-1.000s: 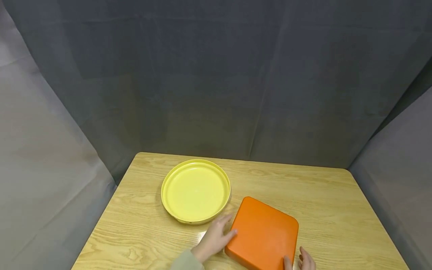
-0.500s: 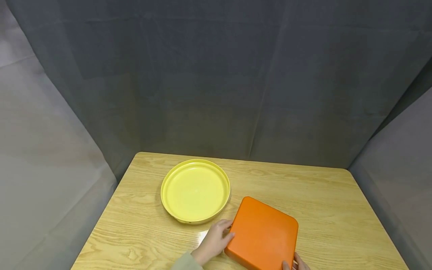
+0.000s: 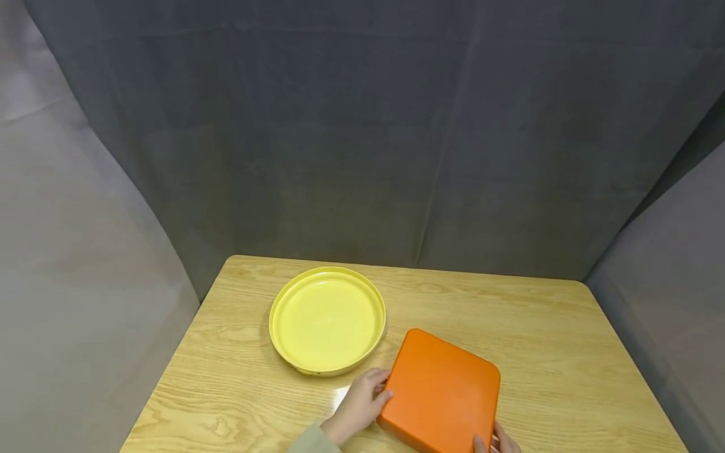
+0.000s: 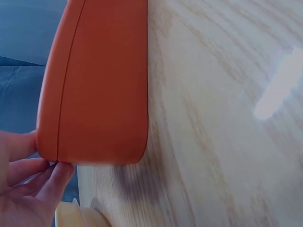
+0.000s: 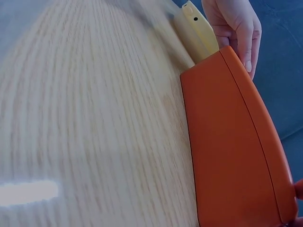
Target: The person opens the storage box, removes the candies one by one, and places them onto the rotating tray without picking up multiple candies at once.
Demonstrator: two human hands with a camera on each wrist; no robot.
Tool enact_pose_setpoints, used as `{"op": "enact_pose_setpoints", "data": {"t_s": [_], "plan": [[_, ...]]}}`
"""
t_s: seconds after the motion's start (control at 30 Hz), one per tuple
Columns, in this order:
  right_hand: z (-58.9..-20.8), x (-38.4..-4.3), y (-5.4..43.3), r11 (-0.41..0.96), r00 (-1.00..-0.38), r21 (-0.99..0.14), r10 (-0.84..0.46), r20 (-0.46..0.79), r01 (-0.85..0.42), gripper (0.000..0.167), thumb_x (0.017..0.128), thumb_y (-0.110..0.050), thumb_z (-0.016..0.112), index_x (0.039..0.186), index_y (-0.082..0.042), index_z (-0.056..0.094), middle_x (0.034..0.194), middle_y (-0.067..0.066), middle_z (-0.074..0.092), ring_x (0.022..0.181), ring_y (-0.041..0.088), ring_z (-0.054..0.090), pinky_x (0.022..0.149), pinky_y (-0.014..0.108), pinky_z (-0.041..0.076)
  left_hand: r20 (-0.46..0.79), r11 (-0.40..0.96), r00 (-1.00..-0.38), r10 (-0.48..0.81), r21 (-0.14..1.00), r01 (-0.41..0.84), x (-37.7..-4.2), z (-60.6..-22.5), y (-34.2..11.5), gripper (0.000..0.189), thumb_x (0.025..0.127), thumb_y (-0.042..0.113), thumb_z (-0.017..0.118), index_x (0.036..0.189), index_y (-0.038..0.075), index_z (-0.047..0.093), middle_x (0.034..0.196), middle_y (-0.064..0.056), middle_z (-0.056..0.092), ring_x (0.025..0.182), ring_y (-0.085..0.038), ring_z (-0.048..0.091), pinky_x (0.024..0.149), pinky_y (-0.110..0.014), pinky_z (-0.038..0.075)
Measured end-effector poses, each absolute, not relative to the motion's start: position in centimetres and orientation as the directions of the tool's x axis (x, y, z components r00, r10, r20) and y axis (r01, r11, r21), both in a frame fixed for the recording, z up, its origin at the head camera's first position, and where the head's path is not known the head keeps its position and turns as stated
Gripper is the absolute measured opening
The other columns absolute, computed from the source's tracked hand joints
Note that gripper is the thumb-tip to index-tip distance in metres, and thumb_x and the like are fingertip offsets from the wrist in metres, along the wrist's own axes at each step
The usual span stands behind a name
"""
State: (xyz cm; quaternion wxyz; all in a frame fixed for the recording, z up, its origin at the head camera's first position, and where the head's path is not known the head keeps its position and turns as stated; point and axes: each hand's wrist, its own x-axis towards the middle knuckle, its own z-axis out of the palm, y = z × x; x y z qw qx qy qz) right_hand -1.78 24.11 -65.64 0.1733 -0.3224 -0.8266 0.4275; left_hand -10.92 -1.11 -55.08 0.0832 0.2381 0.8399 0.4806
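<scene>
An orange square box with rounded corners sits on the table close to me, turned at an angle. A thin seam runs along its side near the top, marking a shallow lid. At its left corner my left hand grips the lid's edge, with fingertips against the seam in the left wrist view. On the near right side, my right hand holds the box's edge with thumb and fingers; part of this hand is cut off by the frame. The box's inside is hidden.
A round yellow lidded container stands behind and left of the box, close to my left hand. The wooden table ends at a dark grey curtain, with lighter curtains at both sides.
My right hand has moved in from beside the box and its fingers now hold the edge. The left hand has settled against the left corner. The box stays in place.
</scene>
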Motion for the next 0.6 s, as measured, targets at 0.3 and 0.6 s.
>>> {"op": "enact_pose_setpoints", "data": {"t_s": [0.3, 0.6], "plan": [[-63.5, -2.0, 22.6, 0.478, -0.672, -0.849, 0.707, 0.220, 0.226, 0.043, 0.082, -0.014, 0.065, 0.120, 0.005, 0.056, 0.106, 0.019, 0.054, 0.076, -0.023, 0.034, 0.062, -0.004, 0.033, 0.111, 0.437, -0.880, 0.461, 0.835, 0.334, -11.1, -54.9, -0.8, 0.039, 0.087, 0.007, 0.060, 0.120, -0.011, 0.051, 0.120, -0.022, 0.053, 0.097, -0.022, 0.061, 0.080, -0.019, 0.049], [-57.4, -2.2, 21.3, 0.523, -0.733, -0.842, 0.624, 0.272, 0.133, 0.040, 0.079, 0.002, 0.063, 0.113, 0.019, 0.052, 0.097, 0.027, 0.051, 0.076, -0.024, 0.030, 0.062, -0.005, 0.033, 0.123, 0.457, -0.902, 0.414, 0.829, 0.322, -11.2, -55.0, -0.3, 0.038, 0.086, 0.007, 0.061, 0.119, -0.010, 0.053, 0.117, -0.020, 0.055, 0.095, -0.022, 0.061, 0.079, -0.019, 0.050]]}}
